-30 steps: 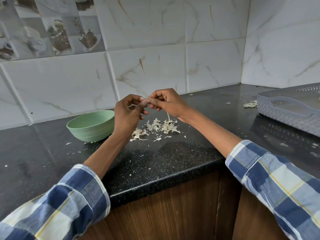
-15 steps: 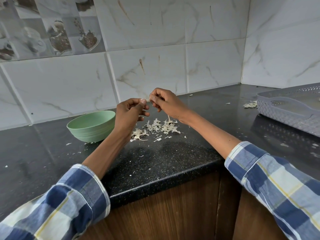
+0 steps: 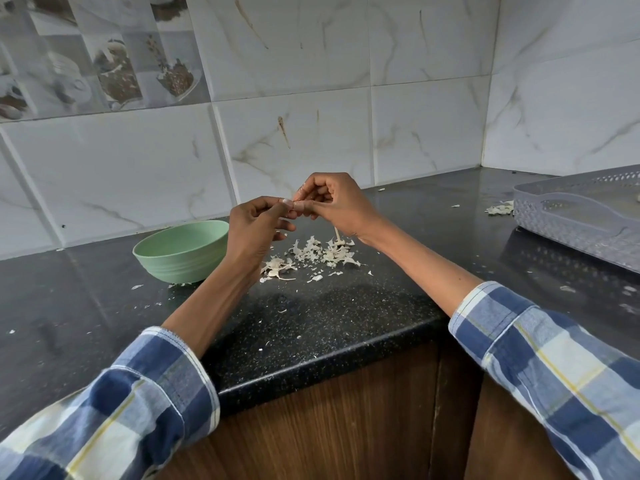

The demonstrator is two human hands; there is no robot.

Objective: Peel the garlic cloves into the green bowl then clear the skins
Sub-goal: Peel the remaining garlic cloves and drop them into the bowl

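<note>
Past the rounded near edge of the speckled black counter, papery garlic skins lie heaped under both raised hands. The left hand and right hand meet fingertip to fingertip, pinching a garlic clove, mostly hidden. The ribbed green bowl sits left; a perforated grey tray stands far right.

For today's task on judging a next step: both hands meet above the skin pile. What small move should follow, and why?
Probably strip the skin free and let it fall on the skin pile: the left hand and right hand both pinch a garlic clove, hardly visible, above it, beside the green bowl.
</note>
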